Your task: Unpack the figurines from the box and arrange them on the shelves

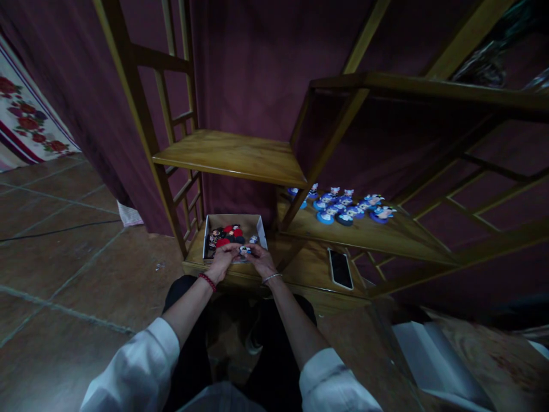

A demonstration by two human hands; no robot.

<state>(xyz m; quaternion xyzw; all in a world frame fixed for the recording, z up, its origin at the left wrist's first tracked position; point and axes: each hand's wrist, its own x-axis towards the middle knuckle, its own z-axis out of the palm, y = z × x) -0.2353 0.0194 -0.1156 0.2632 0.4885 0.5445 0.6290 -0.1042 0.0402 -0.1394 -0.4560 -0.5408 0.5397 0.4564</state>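
In the lower centre of the frame, left hand (223,261) and right hand (262,262) together grasp one figurine (245,250) at the box (235,218), where red-and-black pieces (223,241) and another pale figurine (253,239) seemingly remain, while a blue cluster (328,214) already stands on the right-hand shelf (412,245).

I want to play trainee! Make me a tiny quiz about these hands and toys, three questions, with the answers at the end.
1. True or false: the left hand and the right hand are far apart.
2. What colour is the bracelet on the left wrist?
A) green
B) red
C) yellow
3. Fill in the blank: a ____ with a dark screen lies to the right of the box.

Key:
1. False; they come together at one small toy.
2. B, red.
3. phone
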